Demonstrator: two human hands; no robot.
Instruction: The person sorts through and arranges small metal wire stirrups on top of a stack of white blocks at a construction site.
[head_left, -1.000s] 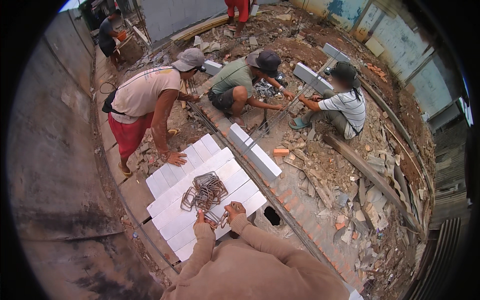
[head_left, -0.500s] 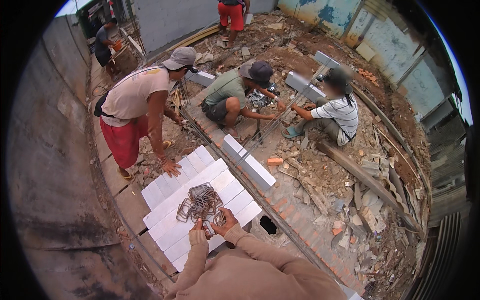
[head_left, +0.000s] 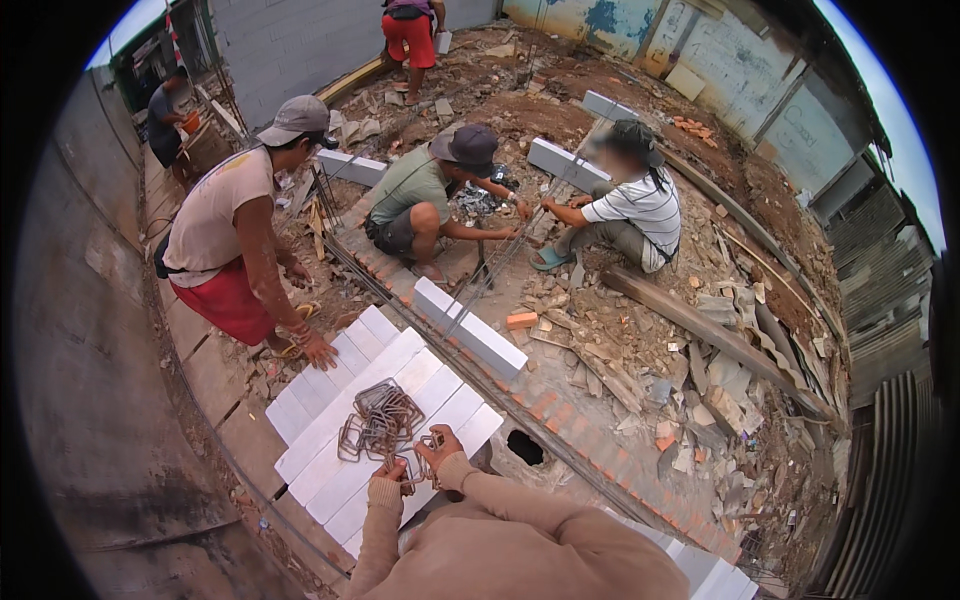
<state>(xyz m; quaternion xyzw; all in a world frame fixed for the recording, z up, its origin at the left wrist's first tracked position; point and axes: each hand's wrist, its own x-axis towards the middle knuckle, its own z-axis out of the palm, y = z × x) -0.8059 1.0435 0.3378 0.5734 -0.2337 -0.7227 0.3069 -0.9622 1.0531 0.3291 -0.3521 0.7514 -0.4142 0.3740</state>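
Observation:
A tangled pile of rusty, square steel stirrups [head_left: 385,410] lies on top of a stack of white lightweight blocks [head_left: 340,480]. At the near side of that pile, my left hand [head_left: 388,470] is closed on a bent stirrup. My right hand [head_left: 441,447] sits just beside it to the right, with its fingers round one or more stirrups. The held pieces overlap between both hands, so which hand bears which is partly hidden. A co-worker's hand [head_left: 319,351] rests flat on the far left end of the block stack.
Two crouching workers [head_left: 425,195] [head_left: 630,205] handle long rebars [head_left: 500,255] ahead. White blocks [head_left: 470,325] line the brick footing. A dark hole [head_left: 525,448] lies right of the stack. A timber beam [head_left: 720,340] crosses the rubble, and a concrete wall [head_left: 90,330] stands left.
The whole view has shifted, so the scene sits farther left. My hands have drawn slightly apart with stirrups still in them. The co-worker on the left still touches the blocks.

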